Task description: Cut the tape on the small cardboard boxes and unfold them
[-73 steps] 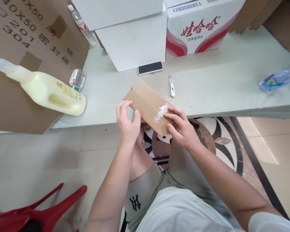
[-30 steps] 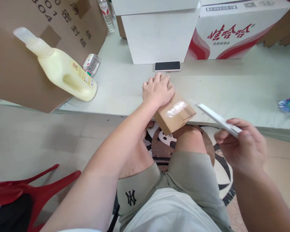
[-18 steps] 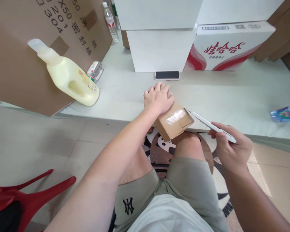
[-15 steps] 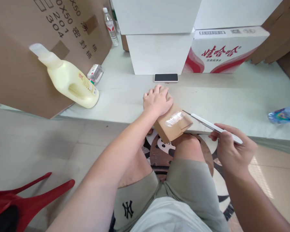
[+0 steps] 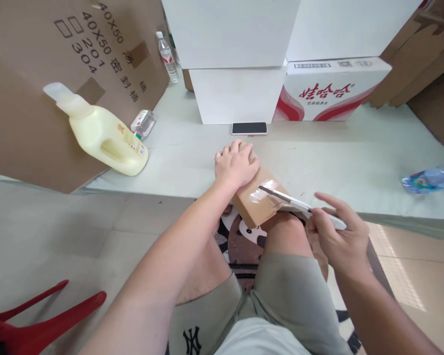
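Observation:
A small brown cardboard box [image 5: 252,209] lies at the table's front edge, its near end jutting out above my knees. My left hand [image 5: 237,165] presses down on the far part of this box, fingers curled over it. Clear shiny tape [image 5: 258,195] runs across the top of the box. In my right hand [image 5: 340,239] is a white-handled utility knife [image 5: 299,203], gripped with the index finger raised off it. The blade points left, its tip over the tape; whether it touches cannot be told.
Behind the box, a phone [image 5: 249,128] lies before white cartons [image 5: 240,96]. A yellow detergent bottle [image 5: 103,133] leans over at left beside a large cardboard sheet [image 5: 29,123]. A plastic bottle [image 5: 429,178] lies at right. Red chair legs [image 5: 59,320] stand on the floor.
My right hand has moved left with the utility knife, bringing its tip from beside the box to over the tape. My left hand stays on the box. The view has shifted slightly.

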A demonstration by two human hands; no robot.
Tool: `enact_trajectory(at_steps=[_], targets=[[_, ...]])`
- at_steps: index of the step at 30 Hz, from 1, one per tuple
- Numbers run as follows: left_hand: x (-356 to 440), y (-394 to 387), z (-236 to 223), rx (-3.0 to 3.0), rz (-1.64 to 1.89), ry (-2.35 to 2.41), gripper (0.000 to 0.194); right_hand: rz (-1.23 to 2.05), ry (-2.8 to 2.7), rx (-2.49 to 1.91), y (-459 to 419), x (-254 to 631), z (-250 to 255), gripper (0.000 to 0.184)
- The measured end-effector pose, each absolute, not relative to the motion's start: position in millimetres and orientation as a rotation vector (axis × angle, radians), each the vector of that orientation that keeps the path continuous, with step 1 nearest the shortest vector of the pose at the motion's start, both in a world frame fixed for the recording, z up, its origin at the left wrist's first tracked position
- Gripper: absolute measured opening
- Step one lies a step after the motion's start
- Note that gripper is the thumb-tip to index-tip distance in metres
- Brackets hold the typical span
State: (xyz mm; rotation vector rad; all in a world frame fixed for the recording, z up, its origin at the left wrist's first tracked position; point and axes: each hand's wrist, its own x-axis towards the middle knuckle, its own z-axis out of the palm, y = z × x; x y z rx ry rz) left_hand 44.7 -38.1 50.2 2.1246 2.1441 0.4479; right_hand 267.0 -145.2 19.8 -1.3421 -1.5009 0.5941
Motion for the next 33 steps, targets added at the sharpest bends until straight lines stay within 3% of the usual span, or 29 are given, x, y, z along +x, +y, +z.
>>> enact_trajectory(at_steps=[3,9,33], targets=[[45,-38,51,2.128,0.445,2.146,0.041,0.578,-1.691,-1.341,-142,268,25,0.017],[45,-37,51,2.115,0.443,2.142,0.043,0.463,-1.846,-1.357,-135,278,42,0.022],[44,-36,58,2.099,0.381,2.148,0.045,0.851,-1.827,-1.47,-132,295,51,0.03]])
